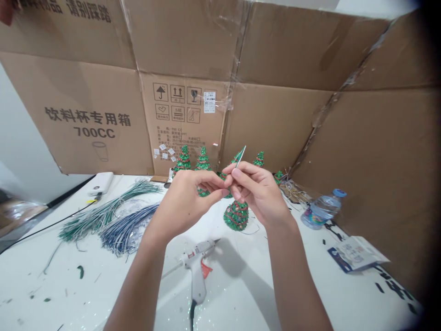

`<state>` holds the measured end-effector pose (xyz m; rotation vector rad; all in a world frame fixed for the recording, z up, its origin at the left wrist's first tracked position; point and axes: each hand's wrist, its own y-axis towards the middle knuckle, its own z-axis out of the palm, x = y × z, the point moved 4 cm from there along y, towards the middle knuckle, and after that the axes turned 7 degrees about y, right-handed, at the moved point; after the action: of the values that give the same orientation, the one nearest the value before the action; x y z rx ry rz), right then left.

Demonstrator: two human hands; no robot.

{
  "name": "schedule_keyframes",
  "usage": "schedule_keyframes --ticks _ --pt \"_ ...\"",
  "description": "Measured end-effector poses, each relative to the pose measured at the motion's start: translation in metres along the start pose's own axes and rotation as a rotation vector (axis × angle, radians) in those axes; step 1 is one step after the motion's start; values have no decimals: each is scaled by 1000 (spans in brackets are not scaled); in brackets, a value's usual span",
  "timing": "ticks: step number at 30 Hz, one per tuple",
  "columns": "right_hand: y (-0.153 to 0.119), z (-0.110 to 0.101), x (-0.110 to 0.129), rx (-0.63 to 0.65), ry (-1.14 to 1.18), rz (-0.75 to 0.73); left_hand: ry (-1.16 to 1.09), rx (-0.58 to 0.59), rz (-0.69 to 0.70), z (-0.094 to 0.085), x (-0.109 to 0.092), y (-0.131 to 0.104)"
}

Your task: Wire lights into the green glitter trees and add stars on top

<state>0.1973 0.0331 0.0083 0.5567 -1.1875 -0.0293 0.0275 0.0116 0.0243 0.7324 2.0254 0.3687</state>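
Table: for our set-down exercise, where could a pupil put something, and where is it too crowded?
Nearly bare table lies between the right forearm and the pouch's near side; another patch, in shadow, lies between the glue gun and that forearm. Crowded: the left, with wires and scraps, and the back, with trees by the cardboard.

Wht tbl (pixel 110 271), cardbd wall (pixel 279 126) behind

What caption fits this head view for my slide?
Right hand pinching a thin strand beside the left hand, with a glue gun and small green trees on the table.
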Motion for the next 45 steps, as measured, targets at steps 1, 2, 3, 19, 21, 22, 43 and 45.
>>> schedule_keyframes --ticks 1,2,3,19,21,22,43,45 --pt "0 -1 -1 -11 -17 8 16 5 -7 0 0 0" --pt "1 -3 -1 -25 -33 16 32 11 -17 0 1 0" --pt "1 -4 -2 -43 -48 22 46 18 -26 0 1 0" --pt "3 -9 -5 -75 -48 95 -94 97 -67 1 1 0" --pt "3 -10 -6 -62 -47 109 -112 94 -66 0 1 0" --pt "3 -9 -6 -54 -46 115 -118 94 -64 0 1 0" --pt "3 -6 -10 17 -82 137 -284 186 -162 6 4 0" --pt "3 -5 -11 29 -98 143 -289 180 -172 6 4 0"
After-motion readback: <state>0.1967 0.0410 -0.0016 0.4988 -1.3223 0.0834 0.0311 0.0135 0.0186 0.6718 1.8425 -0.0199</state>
